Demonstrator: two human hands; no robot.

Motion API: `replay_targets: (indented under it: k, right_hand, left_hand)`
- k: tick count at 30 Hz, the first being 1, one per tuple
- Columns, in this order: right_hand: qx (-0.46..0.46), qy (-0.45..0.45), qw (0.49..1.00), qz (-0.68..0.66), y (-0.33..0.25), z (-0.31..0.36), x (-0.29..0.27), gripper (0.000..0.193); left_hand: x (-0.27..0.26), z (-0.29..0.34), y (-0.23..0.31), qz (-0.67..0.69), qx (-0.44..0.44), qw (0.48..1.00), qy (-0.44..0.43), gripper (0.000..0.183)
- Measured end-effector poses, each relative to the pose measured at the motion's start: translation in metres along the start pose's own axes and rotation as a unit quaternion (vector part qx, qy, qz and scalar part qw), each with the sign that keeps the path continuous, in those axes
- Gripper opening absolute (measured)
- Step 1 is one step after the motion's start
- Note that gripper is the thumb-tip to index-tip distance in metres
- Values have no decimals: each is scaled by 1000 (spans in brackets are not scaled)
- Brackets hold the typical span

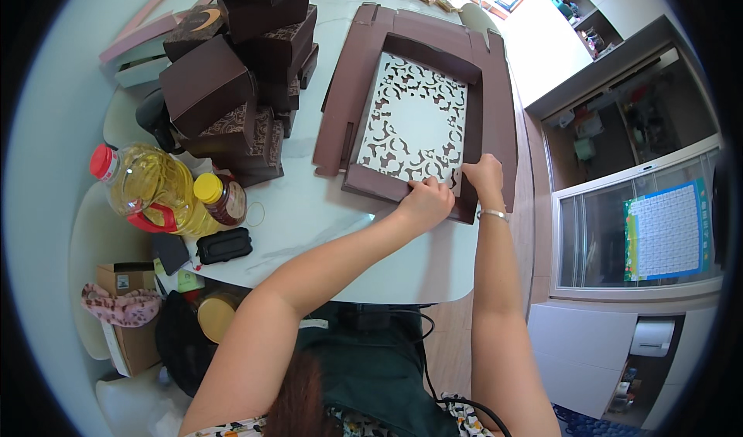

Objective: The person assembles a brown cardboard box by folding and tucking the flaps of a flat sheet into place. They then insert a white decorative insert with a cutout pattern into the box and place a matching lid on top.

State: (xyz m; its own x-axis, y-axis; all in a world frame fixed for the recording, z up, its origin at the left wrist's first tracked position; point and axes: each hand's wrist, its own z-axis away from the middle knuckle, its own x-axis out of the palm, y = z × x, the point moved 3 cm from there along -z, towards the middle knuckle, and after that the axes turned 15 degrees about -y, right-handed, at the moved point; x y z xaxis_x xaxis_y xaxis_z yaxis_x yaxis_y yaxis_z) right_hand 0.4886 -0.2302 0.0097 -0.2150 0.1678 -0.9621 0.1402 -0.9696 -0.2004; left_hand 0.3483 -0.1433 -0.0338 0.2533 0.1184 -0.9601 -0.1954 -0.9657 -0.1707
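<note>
Open box (375,184): plain dark brown.
Panel (422,119) inside box: white; scrollwork with brown showing between, plain white centre.
Flat cardboard (335,131) under box: reddish brown.
Stacked boxes (203,81) left of box: dark brown, lighter scroll pattern on some sides.
Bottle (159,180), left of box: yellow contents, red cap.
Jar (231,203), left of box: yellow lid, reddish-brown body.
Tabletop (364,263) under box: white, grey veining.

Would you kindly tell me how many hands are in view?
2: the left hand at the near edge of the open brown box, the right hand at its right side.
</note>
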Motion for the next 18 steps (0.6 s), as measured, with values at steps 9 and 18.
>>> replay_targets:
  k: [9,18]
  right_hand:
    - [14,-4,1000,-25,-2,-4,-1,30]
    - [-28,66,996,54,-14,23,-13,23]
  left_hand:
    - [1,-1,-1,-15,0,1000,5,14]
    - [8,-3,-7,14,-3,1000,-27,48]
